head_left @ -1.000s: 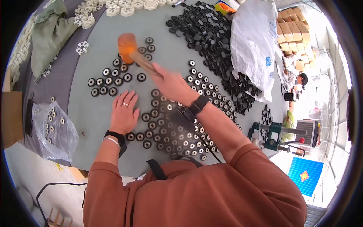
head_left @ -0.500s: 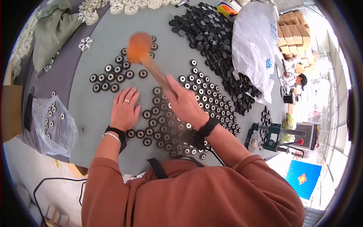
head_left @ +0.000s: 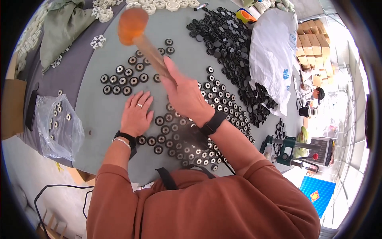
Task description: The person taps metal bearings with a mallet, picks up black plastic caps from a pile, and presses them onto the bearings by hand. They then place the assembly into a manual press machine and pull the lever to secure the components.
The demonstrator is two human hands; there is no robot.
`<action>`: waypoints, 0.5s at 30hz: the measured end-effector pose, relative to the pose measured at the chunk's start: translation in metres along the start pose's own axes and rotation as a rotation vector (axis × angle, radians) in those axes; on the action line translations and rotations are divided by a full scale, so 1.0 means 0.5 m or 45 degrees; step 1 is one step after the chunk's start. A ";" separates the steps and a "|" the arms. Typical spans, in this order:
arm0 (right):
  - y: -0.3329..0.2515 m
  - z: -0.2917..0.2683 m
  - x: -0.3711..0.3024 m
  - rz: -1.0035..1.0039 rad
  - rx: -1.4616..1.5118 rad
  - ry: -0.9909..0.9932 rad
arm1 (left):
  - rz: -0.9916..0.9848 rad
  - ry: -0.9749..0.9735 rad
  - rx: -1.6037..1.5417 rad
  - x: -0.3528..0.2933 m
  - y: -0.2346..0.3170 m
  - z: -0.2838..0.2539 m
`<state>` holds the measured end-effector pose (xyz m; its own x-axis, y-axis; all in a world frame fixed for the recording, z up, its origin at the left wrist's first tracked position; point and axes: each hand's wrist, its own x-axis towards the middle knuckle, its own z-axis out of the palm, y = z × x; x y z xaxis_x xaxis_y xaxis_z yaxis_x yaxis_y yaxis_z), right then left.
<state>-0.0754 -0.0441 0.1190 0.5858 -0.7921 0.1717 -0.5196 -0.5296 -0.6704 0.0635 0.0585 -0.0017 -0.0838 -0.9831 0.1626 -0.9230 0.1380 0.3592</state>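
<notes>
Right hand: my right hand (head_left: 185, 95) is wrapped tight round the wooden handle of the mallet (head_left: 133, 20), fingers fully curled.
Mallet: orange rounded head, motion-blurred, raised above the far side of the bench (head_left: 95, 119); handle slants down into my fist.
Left hand: my left hand (head_left: 136, 113) lies flat, fingers spread wide, palm down on the bench, holding nothing; a ring and dark wristband show.
Rollers: small black round wheels (head_left: 119, 79) with pale metal centres, in rows just beyond and right of the left hand.
Black heap: loose dark discs (head_left: 227, 36) piled at the bench's far right, beside a white plastic sack (head_left: 274, 51).
Hard to make out: wheels under my right wrist are partly hidden.
</notes>
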 end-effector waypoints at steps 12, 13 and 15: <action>0.020 -0.014 0.000 0.029 -0.109 -0.155 | -0.005 -0.006 -0.049 -0.002 0.000 -0.006; 0.016 -0.020 -0.032 0.036 -0.110 -0.160 | 0.000 -0.013 -0.067 -0.002 0.003 -0.005; 0.014 -0.027 -0.091 0.085 0.056 -0.030 | 0.004 -0.006 -0.054 0.002 0.003 0.000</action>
<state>-0.1139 -0.0159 0.1162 0.5653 -0.8177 0.1085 -0.5310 -0.4614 -0.7108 0.0619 0.0578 -0.0009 -0.0883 -0.9832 0.1598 -0.9061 0.1459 0.3971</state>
